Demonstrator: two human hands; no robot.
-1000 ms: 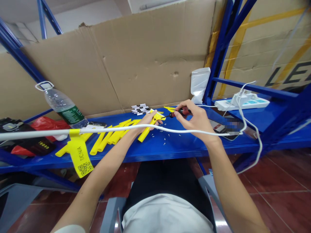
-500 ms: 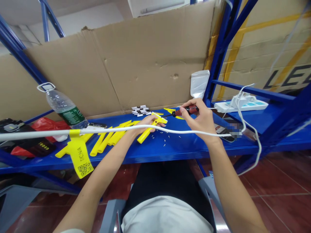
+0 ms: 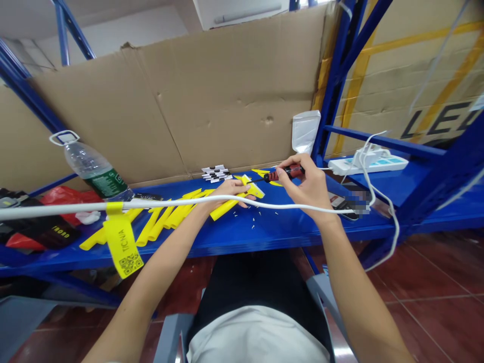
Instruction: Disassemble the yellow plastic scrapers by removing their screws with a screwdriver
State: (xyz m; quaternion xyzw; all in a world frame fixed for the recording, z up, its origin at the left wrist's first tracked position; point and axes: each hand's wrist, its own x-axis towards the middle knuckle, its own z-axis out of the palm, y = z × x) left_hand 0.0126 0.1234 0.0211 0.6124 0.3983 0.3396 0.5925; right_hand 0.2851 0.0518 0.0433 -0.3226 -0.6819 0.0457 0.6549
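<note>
My left hand (image 3: 228,188) is closed around a yellow scraper (image 3: 224,209), a T-shaped tool with a round handle and a wide flat head. The handle slants toward the shelf's front edge. In my right hand (image 3: 310,182) is a red and black screwdriver (image 3: 291,172), held nearly level with its shaft pointing left. Its tip reaches the scraper's head, close to my left fingers; exact contact is too small to make out. Small screws (image 3: 253,220) lie scattered on the blue shelf below. Several more yellow scrapers (image 3: 162,224) lie in a row to the left.
Black-and-white flat pieces (image 3: 216,173) and yellow pieces (image 3: 274,177) lie behind my hands. A white cable (image 3: 280,205) with a yellow tag (image 3: 123,242) crosses the view. A water bottle (image 3: 96,171) stands left; a phone (image 3: 346,206) and power strip (image 3: 372,164) are right.
The scraper's head has turned, showing more of its flat face, and my left fingers now lie over it. The screwdriver remains at the head. The whole view has shifted slightly.
</note>
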